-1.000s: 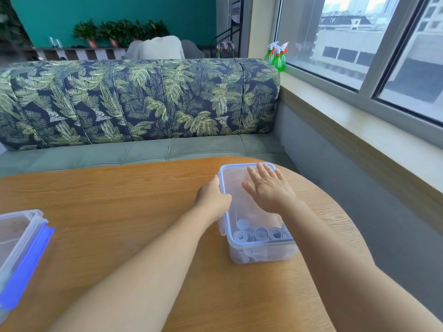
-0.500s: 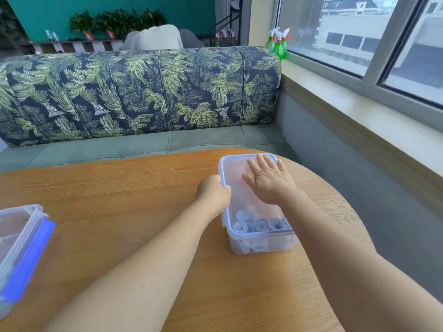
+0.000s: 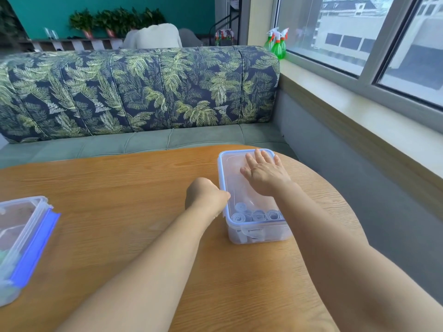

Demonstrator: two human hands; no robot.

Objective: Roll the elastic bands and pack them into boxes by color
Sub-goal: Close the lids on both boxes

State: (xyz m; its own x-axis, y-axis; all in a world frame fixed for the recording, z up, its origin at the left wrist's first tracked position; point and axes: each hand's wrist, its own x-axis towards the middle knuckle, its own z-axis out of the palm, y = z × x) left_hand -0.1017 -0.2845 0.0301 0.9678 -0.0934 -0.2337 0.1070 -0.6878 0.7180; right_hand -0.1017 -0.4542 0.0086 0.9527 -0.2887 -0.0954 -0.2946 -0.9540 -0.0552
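1. Packing looks well along for one colour: several pale grey rolled bands (image 3: pixel 257 215) stand on end in a row at the near end of the clear box (image 3: pixel 259 236), which sits on the right part of the table (image 3: pixel 119 188)
2. The blue-rimmed lid (image 3: pixel 230 173) already lies on top of that box, so I judge the step in hand to be closing it; the near end clip appears folded down, while the side clips cannot be read from here
3. A second box (image 3: pixel 36 248) sits at the table's left edge, well apart from both hands, its blue-edged lid on or resting against it; something greenish shows through its wall, too blurred to name
4. No loose, unrolled bands show on the table, so little seems left beyond sealing the boxes, though part of the table lies out of view
5. The right hand (image 3: pixel 265 174) lies flat on the far half of the lid, fingers straight and slightly spread, pressing down; the rolled bands are under the lid, just nearer the person than this palm
6. The left hand (image 3: pixel 205 196) is curled, touching the lid's left long edge beside the bands; whether it pinches a side clip I cannot tell
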